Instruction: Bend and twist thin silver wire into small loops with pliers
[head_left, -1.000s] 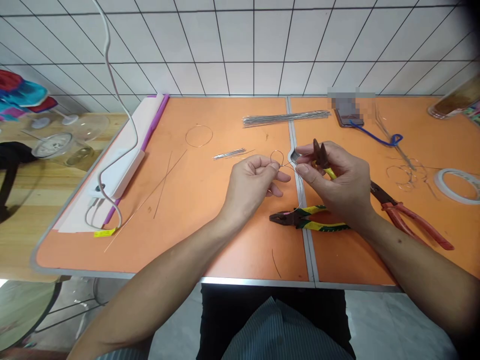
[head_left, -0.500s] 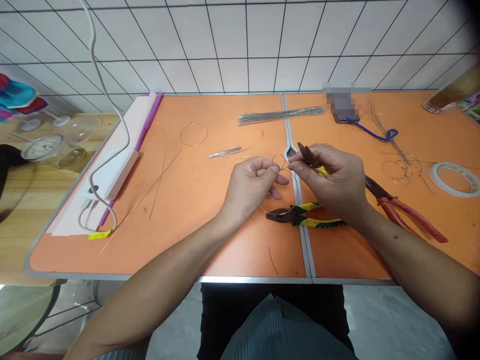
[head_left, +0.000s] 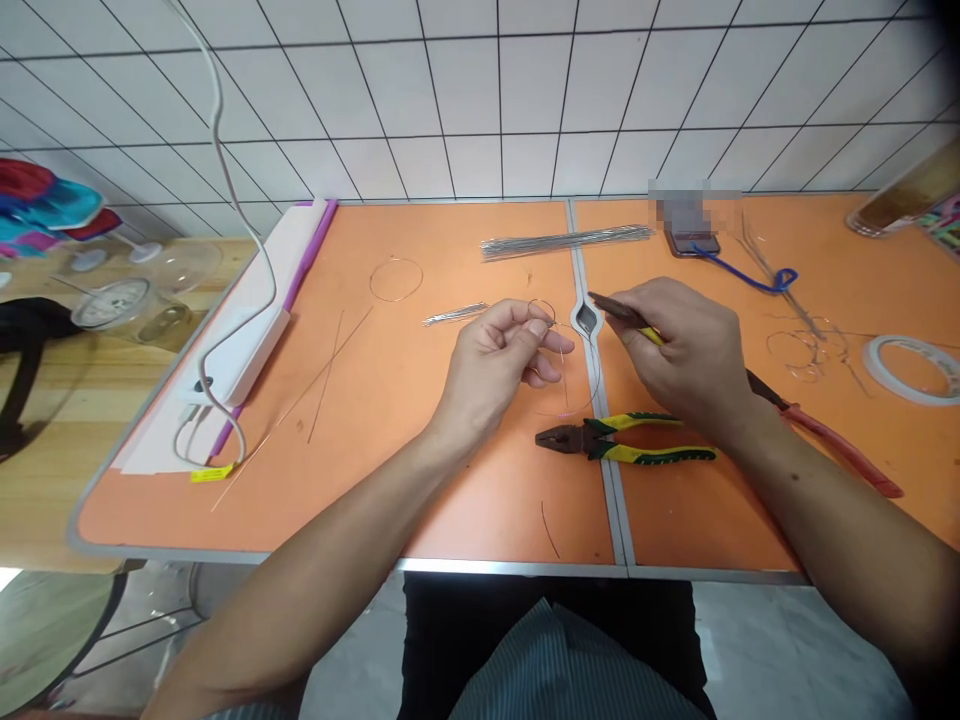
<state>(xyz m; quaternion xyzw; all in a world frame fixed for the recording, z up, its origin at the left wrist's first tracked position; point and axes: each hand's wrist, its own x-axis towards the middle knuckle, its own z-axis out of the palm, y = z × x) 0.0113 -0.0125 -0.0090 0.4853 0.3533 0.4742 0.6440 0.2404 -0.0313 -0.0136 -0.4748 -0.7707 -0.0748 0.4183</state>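
Orange table (head_left: 465, 515); right hand (head_left: 686, 350) now farther from left hand (head_left: 484, 370).

The left arm (head_left: 360, 520) and right arm (head_left: 817, 500) reach forward, bare. The left hand (head_left: 491, 360) pinches with its thumb (head_left: 529, 336), other fingers (head_left: 555, 342) loosely bent. The right hand (head_left: 686, 345) is curled in, its back facing up.

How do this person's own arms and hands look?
The left hand and right hand are ungloved, with no watch or bracelet showing. Both forearms are bare. A blue-grey, finely striped sleeve shows near the left elbow; no right sleeve can be made out.
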